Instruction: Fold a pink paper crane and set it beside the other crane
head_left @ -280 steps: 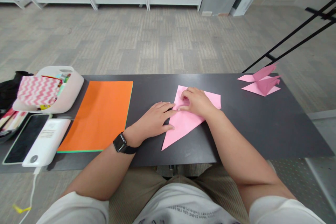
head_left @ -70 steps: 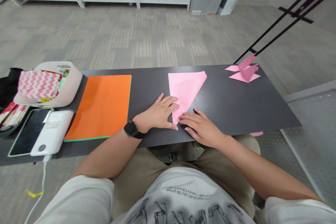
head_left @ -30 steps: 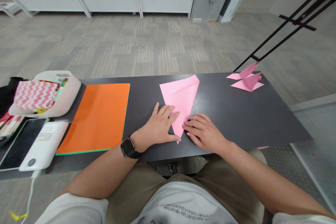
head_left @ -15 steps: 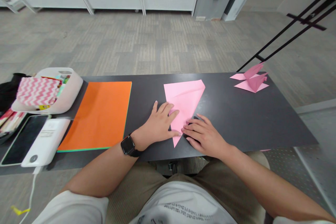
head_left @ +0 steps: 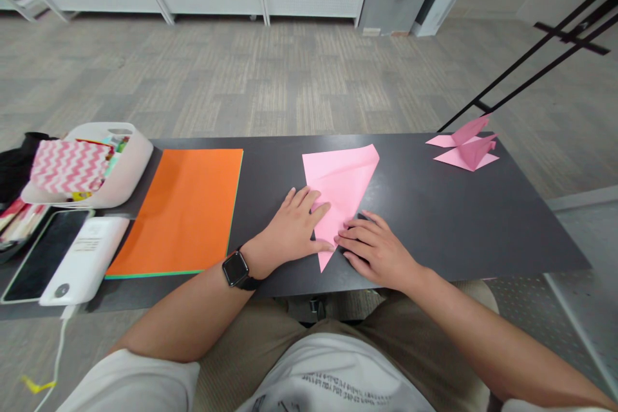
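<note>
A pink paper folded into a long kite shape lies on the dark table, its sharp tip pointing toward me. My left hand, with a black watch on its wrist, lies flat with fingers spread on the paper's left edge. On the paper's right edge near the tip rests my right hand, its fingers stretched out flat. Neither hand grips anything.
A stack of orange paper lies left of my hands. Further left are a white basket with a zigzag pouch, a white power bank and a phone. Folded pink paper pieces sit at the far right corner.
Since 9.3 s ago the pink paper has been turned so its tip points at me. Over the last second both hands stay pressed on its lower edges; only the camera shifts.
</note>
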The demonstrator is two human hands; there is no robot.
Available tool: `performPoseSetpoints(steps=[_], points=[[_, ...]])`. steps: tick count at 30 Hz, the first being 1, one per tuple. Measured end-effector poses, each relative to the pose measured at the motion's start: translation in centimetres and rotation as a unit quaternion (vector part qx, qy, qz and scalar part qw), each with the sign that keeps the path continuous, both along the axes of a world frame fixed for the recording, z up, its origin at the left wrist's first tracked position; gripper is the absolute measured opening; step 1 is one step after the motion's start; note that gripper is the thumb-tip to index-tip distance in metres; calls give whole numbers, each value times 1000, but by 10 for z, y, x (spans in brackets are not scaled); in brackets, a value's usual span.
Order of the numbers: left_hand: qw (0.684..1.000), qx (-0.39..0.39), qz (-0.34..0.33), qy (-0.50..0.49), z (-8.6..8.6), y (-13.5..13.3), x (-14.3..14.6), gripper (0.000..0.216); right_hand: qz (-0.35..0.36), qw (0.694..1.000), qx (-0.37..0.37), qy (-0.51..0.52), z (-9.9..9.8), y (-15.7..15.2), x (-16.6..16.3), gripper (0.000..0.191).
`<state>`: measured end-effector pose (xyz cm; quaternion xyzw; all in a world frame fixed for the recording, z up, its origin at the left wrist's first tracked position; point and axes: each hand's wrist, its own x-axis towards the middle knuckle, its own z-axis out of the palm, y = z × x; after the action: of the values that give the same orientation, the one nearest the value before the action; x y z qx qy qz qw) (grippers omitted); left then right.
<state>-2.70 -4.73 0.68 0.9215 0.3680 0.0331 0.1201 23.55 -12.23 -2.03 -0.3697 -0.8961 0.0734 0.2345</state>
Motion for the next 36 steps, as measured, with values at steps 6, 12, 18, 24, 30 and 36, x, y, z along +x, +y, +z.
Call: performPoseSetpoints(steps=[6,12,18,24,30,36], points=[[1000,-1,-1,-20,-2,1,0,89,0,1000,24,7,-3,0,0,30],[1000,-12,1,-16,-2,1,0,90,-4,1000,25,5,-3,0,0,31],[1000,-21,6,-15,-3,1,1,89,-7,1000,18,7,-4,-1,-1,36],[1000,-14,6,-7,-2,-1,0,89,-5,1000,10,2,-4,-1,0,36],[1000,-13,-16,9,1,-1,0,83,-9,1000,-2,-4,-1,0,1,33],[1000,-12,-14,13,-3,0,0,84,-9,1000,-4,-16,4,9,9,30]])
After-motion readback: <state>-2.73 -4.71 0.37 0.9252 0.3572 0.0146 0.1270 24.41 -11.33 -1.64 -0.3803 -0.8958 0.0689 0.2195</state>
